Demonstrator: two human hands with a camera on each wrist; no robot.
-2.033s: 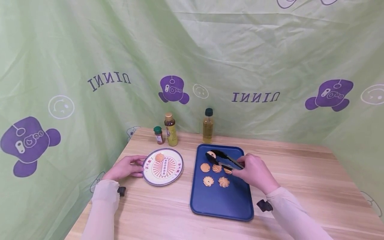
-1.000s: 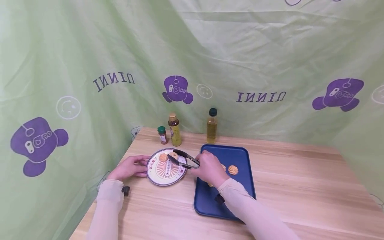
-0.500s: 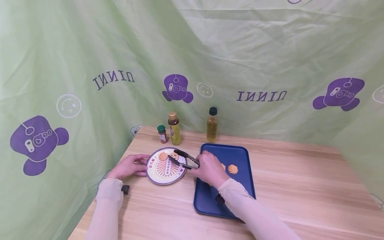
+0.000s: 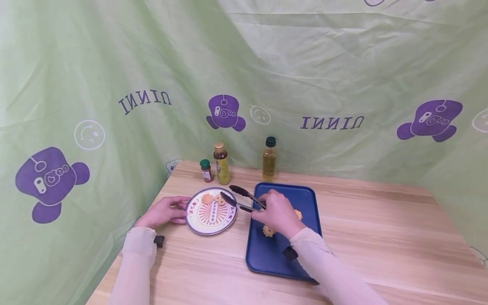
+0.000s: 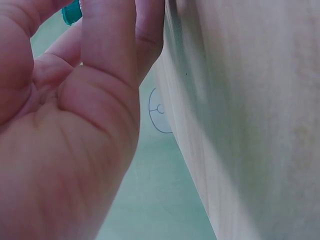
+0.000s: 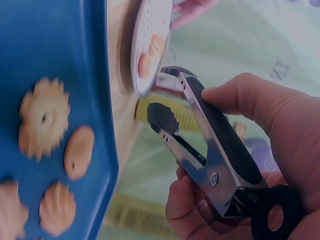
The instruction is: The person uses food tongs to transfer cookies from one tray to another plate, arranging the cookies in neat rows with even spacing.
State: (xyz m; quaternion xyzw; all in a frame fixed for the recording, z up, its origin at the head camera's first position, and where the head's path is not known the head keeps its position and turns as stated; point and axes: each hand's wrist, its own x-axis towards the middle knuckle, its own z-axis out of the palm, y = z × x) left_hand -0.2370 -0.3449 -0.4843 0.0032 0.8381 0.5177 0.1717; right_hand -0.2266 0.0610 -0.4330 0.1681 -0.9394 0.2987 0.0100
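Now two cookies on plate steadied by left hand, right hand gripping tongs, more on tray.

1. The light wooden tabletop in front of me carries everything here.
2. A round patterned plate lies on it at my left, my left hand resting on the wood and touching its rim.
3. A blue tray lies just right of the plate.
4. Along the far edge stand a small spice jar, a yellow bottle and an oil bottle.
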